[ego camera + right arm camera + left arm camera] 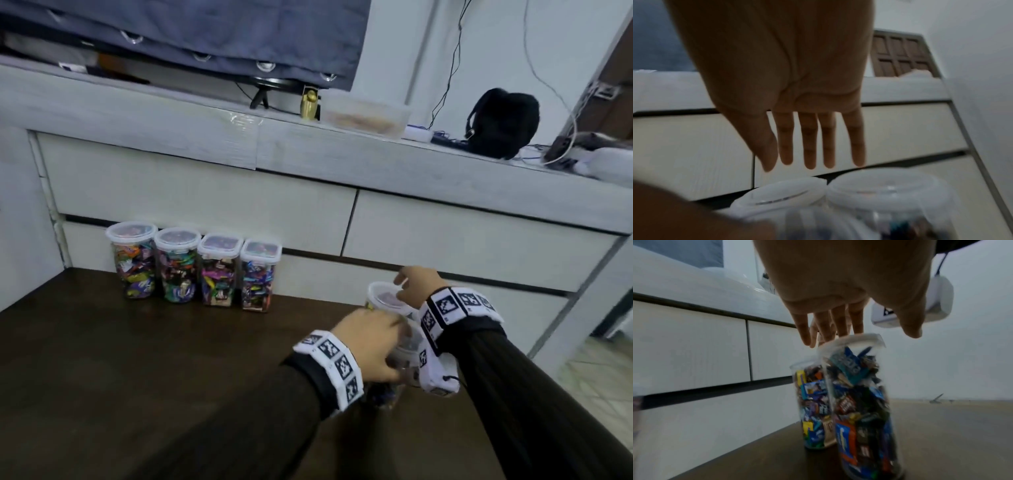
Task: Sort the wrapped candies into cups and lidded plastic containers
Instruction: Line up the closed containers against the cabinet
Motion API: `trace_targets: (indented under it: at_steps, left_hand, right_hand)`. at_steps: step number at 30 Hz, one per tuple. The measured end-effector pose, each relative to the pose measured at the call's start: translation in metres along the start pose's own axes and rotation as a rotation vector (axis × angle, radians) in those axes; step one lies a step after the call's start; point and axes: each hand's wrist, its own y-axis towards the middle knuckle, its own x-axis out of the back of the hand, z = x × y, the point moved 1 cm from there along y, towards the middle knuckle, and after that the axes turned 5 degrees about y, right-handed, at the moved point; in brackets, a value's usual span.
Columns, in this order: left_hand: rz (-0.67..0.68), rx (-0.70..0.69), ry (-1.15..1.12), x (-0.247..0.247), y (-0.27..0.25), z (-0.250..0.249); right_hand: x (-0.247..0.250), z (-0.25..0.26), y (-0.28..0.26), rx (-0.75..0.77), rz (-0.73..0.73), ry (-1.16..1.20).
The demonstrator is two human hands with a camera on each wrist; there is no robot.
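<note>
Fingers [807,146] of both hands spread straight over two candy-filled containers [861,410]; wrapper print unreadable.

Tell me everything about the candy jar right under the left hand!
The jar is a tall, clear plastic tub, packed to the top with wrapped candies in blue, orange and brown. A whitish lid sits on it. It stands upright on the dark wooden floor, close beside a second candy jar nearer the white drawers. The left hand is spread just above it, fingers reaching down to the lid's far edge; the blur hides whether they touch.
</note>
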Motion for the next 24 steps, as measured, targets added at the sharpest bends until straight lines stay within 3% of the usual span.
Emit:
trace_targets:
  at_steps: [12,17,24]
  left_hand:
    - [0.049,0.026,0.168,-0.022,0.006,-0.006]
    - [0.091,-0.117,0.204,-0.013,-0.015,0.026]
    - [0.104,-0.072,0.297,-0.011,-0.048,0.077]
  right_hand:
    - [-0.017,-0.002,0.013,0.025,0.081,-0.189]
    - [-0.021,-0.004,0.018,0.068,0.094,-0.165]
    - [-0.026,0.012,0.021,0.164,0.143,-0.195]
